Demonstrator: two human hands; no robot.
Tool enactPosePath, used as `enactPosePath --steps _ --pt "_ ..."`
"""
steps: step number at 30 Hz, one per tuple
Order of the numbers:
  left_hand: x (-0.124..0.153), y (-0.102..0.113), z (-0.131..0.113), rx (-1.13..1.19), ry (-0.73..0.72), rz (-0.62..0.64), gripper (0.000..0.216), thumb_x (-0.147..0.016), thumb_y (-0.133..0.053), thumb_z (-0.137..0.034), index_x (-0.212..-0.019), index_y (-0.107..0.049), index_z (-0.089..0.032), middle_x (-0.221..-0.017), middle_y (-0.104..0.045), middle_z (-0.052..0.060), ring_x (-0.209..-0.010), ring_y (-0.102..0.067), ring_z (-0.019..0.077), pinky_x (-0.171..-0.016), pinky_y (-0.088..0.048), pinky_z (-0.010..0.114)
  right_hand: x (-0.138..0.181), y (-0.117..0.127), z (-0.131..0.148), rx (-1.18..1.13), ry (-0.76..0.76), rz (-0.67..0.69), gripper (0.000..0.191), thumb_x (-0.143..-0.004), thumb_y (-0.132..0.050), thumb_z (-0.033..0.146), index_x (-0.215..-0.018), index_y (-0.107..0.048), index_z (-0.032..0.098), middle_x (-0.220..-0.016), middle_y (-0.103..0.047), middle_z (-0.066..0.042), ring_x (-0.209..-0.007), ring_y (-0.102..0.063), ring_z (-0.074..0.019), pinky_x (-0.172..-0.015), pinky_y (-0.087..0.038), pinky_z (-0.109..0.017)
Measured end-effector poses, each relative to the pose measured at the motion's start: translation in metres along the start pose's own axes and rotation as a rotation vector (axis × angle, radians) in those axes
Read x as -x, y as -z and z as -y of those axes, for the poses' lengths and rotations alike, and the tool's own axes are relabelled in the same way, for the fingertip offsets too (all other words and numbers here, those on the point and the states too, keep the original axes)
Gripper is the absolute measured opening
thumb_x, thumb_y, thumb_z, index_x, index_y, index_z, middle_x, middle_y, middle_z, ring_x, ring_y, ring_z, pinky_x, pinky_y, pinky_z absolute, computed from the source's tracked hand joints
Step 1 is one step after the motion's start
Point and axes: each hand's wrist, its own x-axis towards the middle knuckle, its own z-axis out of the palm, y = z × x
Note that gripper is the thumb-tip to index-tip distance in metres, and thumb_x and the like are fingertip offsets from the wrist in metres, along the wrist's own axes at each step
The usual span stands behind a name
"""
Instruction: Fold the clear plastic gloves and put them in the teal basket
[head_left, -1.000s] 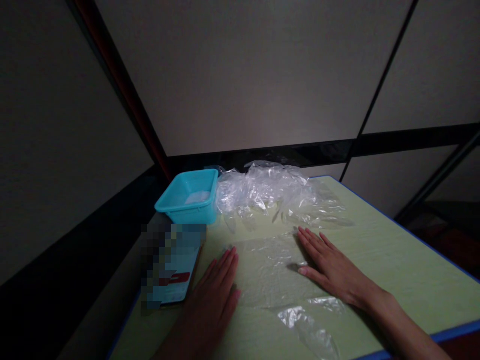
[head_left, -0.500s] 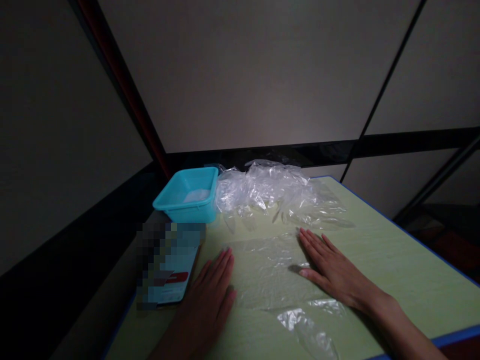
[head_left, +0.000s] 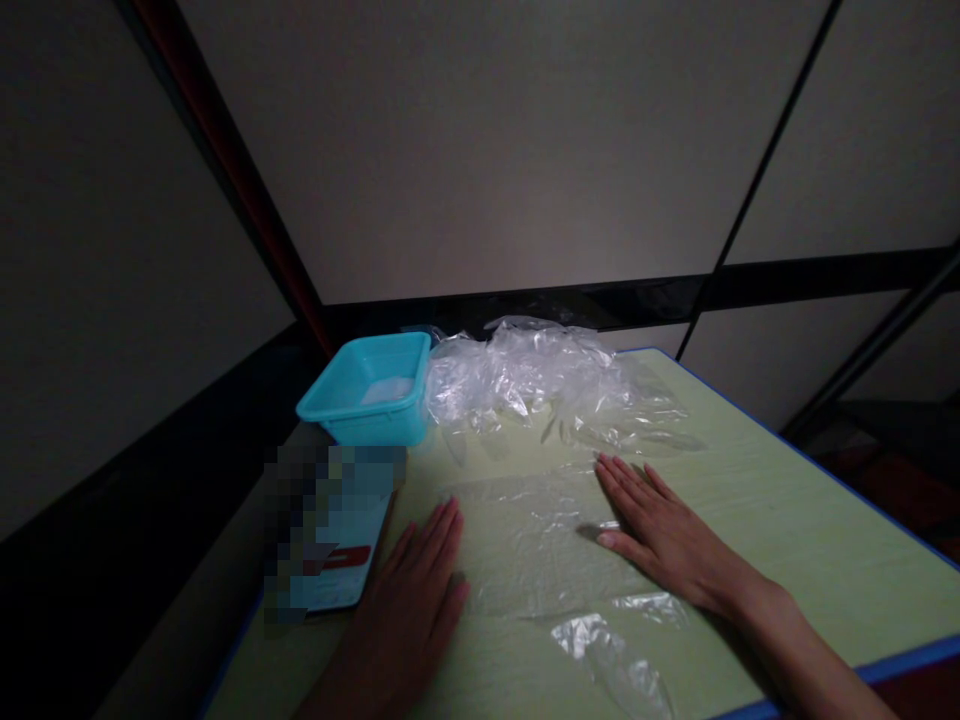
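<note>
clear plastic film [head_left: 536, 560] lies flat between left hand [head_left: 411, 598] and right hand [head_left: 660, 535]; both open, palms down, gripping nothing.

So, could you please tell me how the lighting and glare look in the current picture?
Head view: dim overall, the left hand darker than the right hand; bright glints on the crumpled plastic; coarse pixel blocks hide part of the flat device.

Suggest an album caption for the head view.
Bare left hand and right hand flank clear, flattened plastic film on a pale green table.
</note>
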Motion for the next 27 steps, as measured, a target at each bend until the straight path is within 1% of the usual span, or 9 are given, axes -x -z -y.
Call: enactPosePath --steps 11,19,23,27 --pt "0.0015 0.0007 -0.0011 -0.036 -0.012 0.011 0.062 -0.091 -0.029 -0.026 -0.141 0.006 -0.016 -0.145 -0.022 0.009 -0.13 -0.027 0.0203 -0.103 -0.032 0.04 0.0008 -0.007 -0.0035 0.006 0.03 -0.075 0.074 -0.086 -0.033 0.058 -0.142 -0.009 0.016 -0.144 -0.021 -0.011 -0.132 -0.02 -0.026 -0.107 -0.02 -0.047" --pt "0.0002 -0.0001 -0.0014 -0.043 0.001 0.014 0.059 -0.091 -0.027 -0.025 -0.142 0.001 -0.015 -0.145 -0.022 0.009 -0.131 -0.026 0.0207 -0.102 -0.033 0.041 0.0004 -0.0059 -0.0024 0.041 0.014 -0.058 0.073 -0.087 -0.03 0.059 -0.141 -0.011 0.014 -0.144 -0.019 -0.011 -0.132 -0.018 -0.0258 -0.106 -0.019 -0.048" --pt "-0.0007 0.001 -0.0017 -0.036 0.009 0.001 0.059 -0.091 -0.027 -0.026 -0.142 0.001 -0.016 -0.145 -0.022 0.009 -0.13 -0.027 0.02 -0.102 -0.034 0.039 0.0 -0.0062 -0.0026 0.04 0.005 -0.06 0.073 -0.086 -0.03 0.059 -0.141 -0.01 0.015 -0.144 -0.018 -0.011 -0.132 -0.017 -0.0254 -0.107 -0.019 -0.047" --pt "-0.0006 0.0001 -0.0008 -0.043 -0.004 -0.014 0.06 -0.091 -0.027 -0.026 -0.141 0.004 -0.015 -0.145 -0.022 0.01 -0.13 -0.026 0.0212 -0.101 -0.035 0.04 -0.0001 -0.0057 -0.0033 0.012 -0.013 -0.066 0.072 -0.087 -0.031 0.058 -0.141 -0.01 0.016 -0.145 -0.018 -0.011 -0.132 -0.017 -0.0258 -0.107 -0.019 -0.048"
